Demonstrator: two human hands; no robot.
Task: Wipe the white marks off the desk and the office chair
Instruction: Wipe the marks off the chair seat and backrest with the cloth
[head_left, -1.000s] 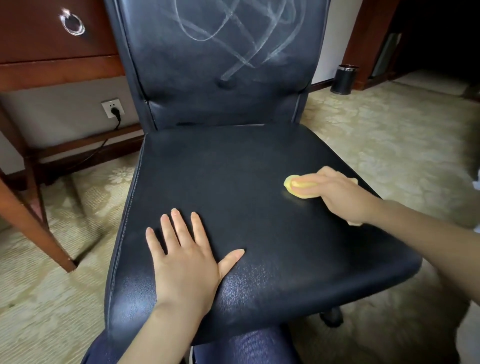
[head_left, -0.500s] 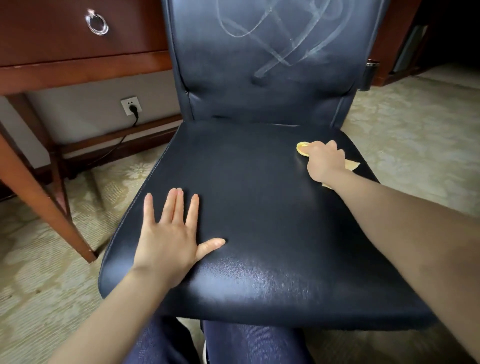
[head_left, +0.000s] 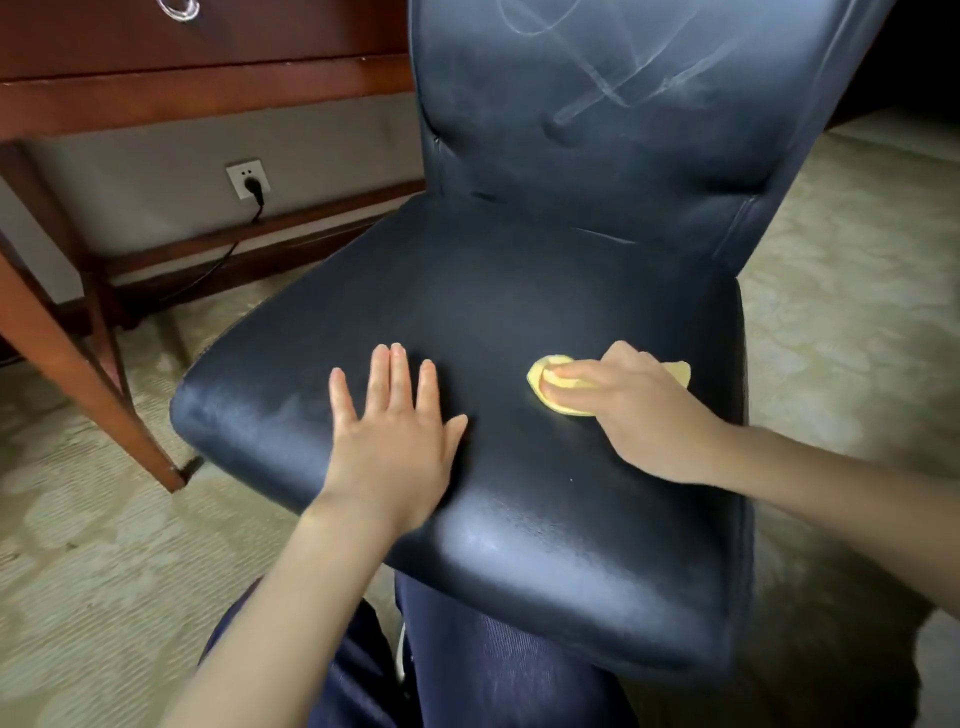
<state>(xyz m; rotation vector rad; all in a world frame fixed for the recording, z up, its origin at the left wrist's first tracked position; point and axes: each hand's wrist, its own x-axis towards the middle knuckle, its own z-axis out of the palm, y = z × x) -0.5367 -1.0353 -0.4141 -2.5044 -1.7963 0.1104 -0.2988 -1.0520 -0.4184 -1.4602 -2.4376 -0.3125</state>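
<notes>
While I am watching through the head camera, a dark blue office chair (head_left: 519, 291) is filling the middle of the frame, its seat facing me and its backrest rising toward the upper right. White marks (head_left: 623, 78) are looping across the top of the backrest in smeared, chalky strokes.

The left hand (head_left: 395, 441) is lying flat on the seat, just left of centre. Its fingers (head_left: 397, 374) are lying straight and slightly spread, the thumb is pointing right, and it is holding nothing.

The right hand (head_left: 639, 410) is reaching in from the right edge and pressing a small yellow cloth (head_left: 550, 389) against the seat, right of centre. Its fingers (head_left: 571, 371) are curling over the bunched cloth, and a corner of the cloth is showing behind the knuckles. The two hands are lying near each other without touching.

At the upper left, a reddish-brown wooden desk (head_left: 208, 93) is standing, one leg slanting down to the pale patterned carpet (head_left: 841, 312). Below the desk, a black plug is sitting in a white wall socket (head_left: 248, 179). At the bottom centre, the person's legs in dark blue trousers (head_left: 493, 665) are showing under the seat's front edge.
</notes>
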